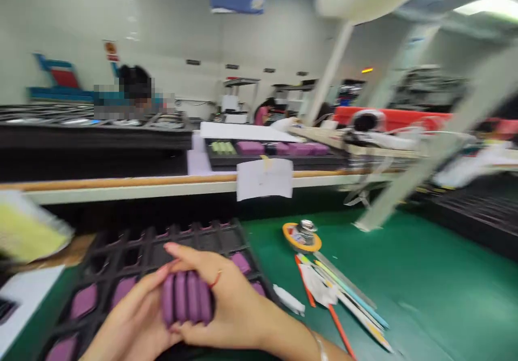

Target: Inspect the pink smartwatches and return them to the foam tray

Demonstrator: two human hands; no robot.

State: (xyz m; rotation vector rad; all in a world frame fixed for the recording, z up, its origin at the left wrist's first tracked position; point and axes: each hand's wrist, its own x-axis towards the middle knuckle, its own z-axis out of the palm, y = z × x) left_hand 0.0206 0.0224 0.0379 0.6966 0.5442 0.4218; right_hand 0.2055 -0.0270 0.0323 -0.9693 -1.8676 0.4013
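Observation:
A stack of several purple, rounded rectangular pieces [187,299] stands on edge between my two hands, above a black compartment tray [149,253]. My right hand [224,299] wraps round the stack from the right, thumb below and fingers over the top. From the left my left hand [140,318] cups the same pieces, its fingertips meeting the right hand's fingers. More purple pieces [84,300] lie in compartments of the tray; the far compartments look dark. My hands hide the tray's middle.
Right of the tray, a green tabletop [429,296] bears pens and sticks [348,296], a white tube [288,299] and a round orange dish [301,237] with a metal-topped container. A shelf edge [162,187] crosses behind. A slanted white post [408,188] stands right. A co-worker [135,83] bends beyond the shelf.

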